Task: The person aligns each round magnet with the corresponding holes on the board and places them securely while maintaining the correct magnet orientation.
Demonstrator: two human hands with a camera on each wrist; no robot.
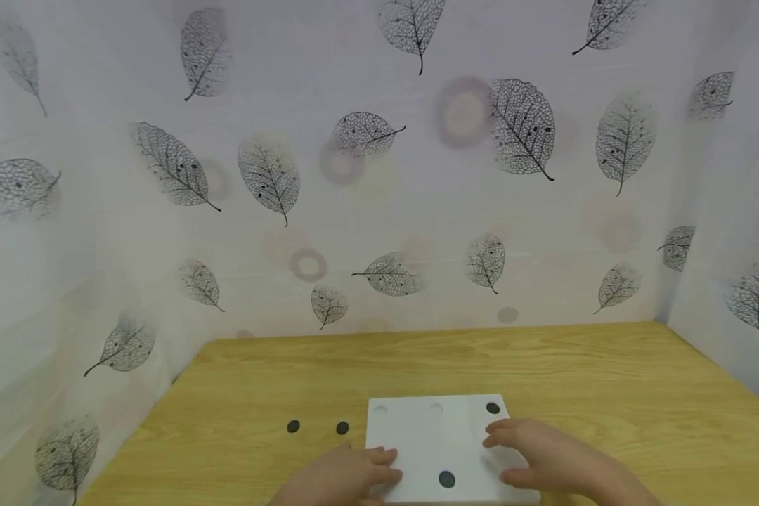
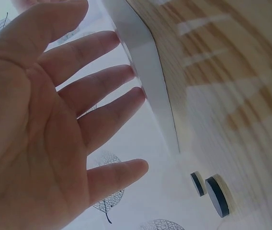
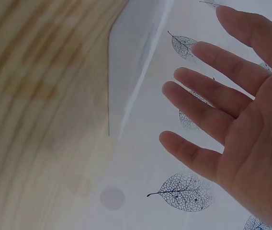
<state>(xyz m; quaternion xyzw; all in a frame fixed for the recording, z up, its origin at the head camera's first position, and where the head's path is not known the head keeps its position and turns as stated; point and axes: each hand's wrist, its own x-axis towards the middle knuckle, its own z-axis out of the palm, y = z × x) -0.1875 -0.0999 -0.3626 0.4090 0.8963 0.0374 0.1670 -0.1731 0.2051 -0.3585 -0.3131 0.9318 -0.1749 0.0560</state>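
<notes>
A flat white board lies on the wooden table, with two shallow round recesses along its far edge. One black disc sits at its far right corner and another black disc near the middle of its front edge. My left hand is at the board's left side, its fingers extended and the fingertips at the edge in the left wrist view. Over the right side is my right hand, fingers loosely spread; whether it touches the board I cannot tell. Neither hand holds anything.
Two loose black discs, a left one and a right one, lie on the wooden table left of the board. A pale curtain with a leaf print surrounds the table at the back and both sides.
</notes>
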